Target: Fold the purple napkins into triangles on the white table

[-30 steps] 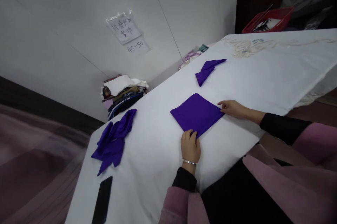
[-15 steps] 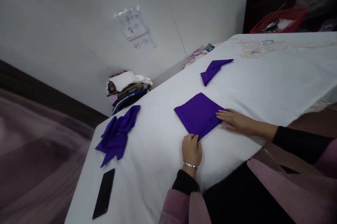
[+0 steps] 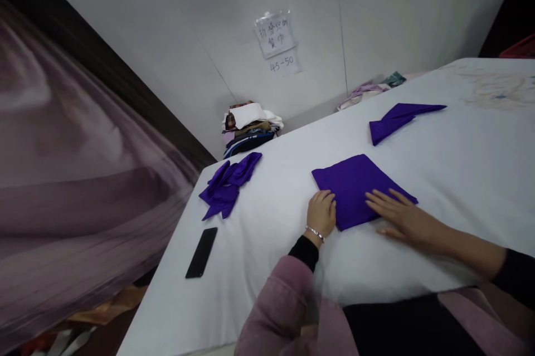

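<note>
A purple napkin [image 3: 355,189], folded into a flat square, lies on the white-covered table [image 3: 276,205] in front of me. My left hand [image 3: 321,213], with a silver bracelet at its wrist, is at the napkin's left edge. Its fingers are curled together on that edge, and the fingertips are partly hidden. Flat across the near right part of the napkin rests my right hand [image 3: 399,215], fingers stretched out and slightly apart. Beyond the square is a purple cloth folded to a long point [image 3: 395,121]. A crumpled purple cloth [image 3: 225,189] lies to the left.
A black phone [image 3: 201,253] lies near the table's left side. Stacked folded clothes [image 3: 252,127] and more cloths [image 3: 363,92] are along the wall side. A handwritten sign [image 3: 276,35] hangs on the wall. Pinkish drapery [image 3: 83,178] hangs at the left.
My left hand has shifted from the napkin's near corner to its left edge. My right hand has slid from the right corner farther onto the napkin. The view has turned left.
</note>
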Available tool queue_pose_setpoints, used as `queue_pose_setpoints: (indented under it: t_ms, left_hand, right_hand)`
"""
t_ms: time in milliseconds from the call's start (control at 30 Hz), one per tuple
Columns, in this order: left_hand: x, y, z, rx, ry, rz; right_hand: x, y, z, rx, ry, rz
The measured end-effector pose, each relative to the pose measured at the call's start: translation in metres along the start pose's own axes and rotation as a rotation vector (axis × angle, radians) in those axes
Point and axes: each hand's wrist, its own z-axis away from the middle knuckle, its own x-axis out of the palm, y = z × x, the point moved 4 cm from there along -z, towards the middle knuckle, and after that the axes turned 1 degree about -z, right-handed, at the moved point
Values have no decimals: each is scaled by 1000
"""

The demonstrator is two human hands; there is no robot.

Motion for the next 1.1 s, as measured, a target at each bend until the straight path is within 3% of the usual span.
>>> queue_pose_setpoints:
  t_ms: [167,367,733,933,1100]
  left_hand:
    - [15,-19,-36,47,-168,-93]
    - [30,-46,-61,-46,-209,-177]
    - [47,-84,-92,-247,-396,-148]
    - [55,-99,-116,-435,-354,-198]
    - [56,-107,-128,-506,-296,-193]
  right_hand:
    - [30,-54,-40,-245,-47,-116]
    - [62,-56,-43,-210,-88,-188]
    - [46,-68,-44,-173,-176,-85]
    - [43,-70,-46,-179,-164,64]
    - [39,-73,-47,-205,-144,138]
